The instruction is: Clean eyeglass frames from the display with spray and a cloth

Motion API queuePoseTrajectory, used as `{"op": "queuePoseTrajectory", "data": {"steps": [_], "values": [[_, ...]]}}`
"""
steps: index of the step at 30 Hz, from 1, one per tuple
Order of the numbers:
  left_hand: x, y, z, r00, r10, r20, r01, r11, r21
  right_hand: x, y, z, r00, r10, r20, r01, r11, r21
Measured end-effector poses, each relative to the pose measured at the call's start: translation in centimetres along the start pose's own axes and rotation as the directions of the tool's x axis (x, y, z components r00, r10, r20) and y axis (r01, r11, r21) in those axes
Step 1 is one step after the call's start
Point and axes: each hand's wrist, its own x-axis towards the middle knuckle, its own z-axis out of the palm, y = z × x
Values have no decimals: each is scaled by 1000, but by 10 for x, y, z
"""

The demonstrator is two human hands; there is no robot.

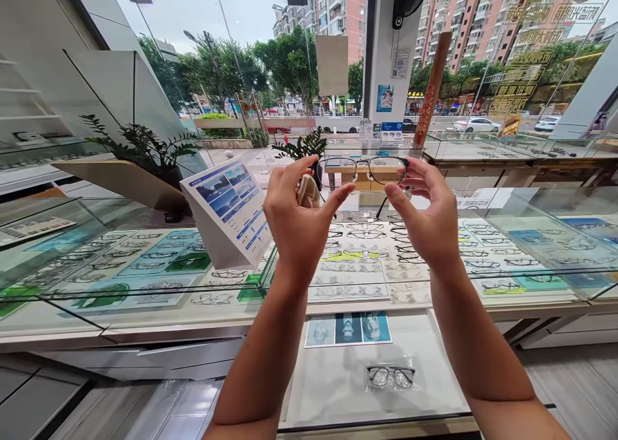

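Note:
A pair of thin dark-rimmed eyeglasses (363, 162) is held up in front of me, above the glass counter. My left hand (298, 211) pinches the left end of the frame between fingers and thumb. A beige cloth (308, 192) is tucked in the same hand, partly hidden by it. At the other end, my right hand (432, 214) grips the right side of the frame near the hinge. The temples point down and back toward me, with dark tips showing below the lenses.
Rows of eyeglasses lie inside the glass display case (159, 292). A tent-shaped calendar (234, 211) stands on its top at left, near a potted plant (145, 147). Below me, a pulled-out white drawer (333, 388) holds bagged black-framed glasses (391, 376) and a photo card (347, 329).

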Motion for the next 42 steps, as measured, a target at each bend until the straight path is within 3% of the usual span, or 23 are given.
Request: {"op": "queuePoseTrajectory", "data": {"steps": [17, 26, 42], "values": [[4, -12, -1, 998, -23, 62, 26, 998, -50, 0, -1, -5, 997, -78, -7, 77, 995, -59], [4, -13, -1, 998, -18, 52, 20, 999, -42, 0, -4, -6, 998, -63, -5, 63, 997, -34], [0, -7, -1, 1000, 11, -2, -11, 1000, 4, 1, 8, -3, 993, 33, 111, -46, 992, 117]]}}
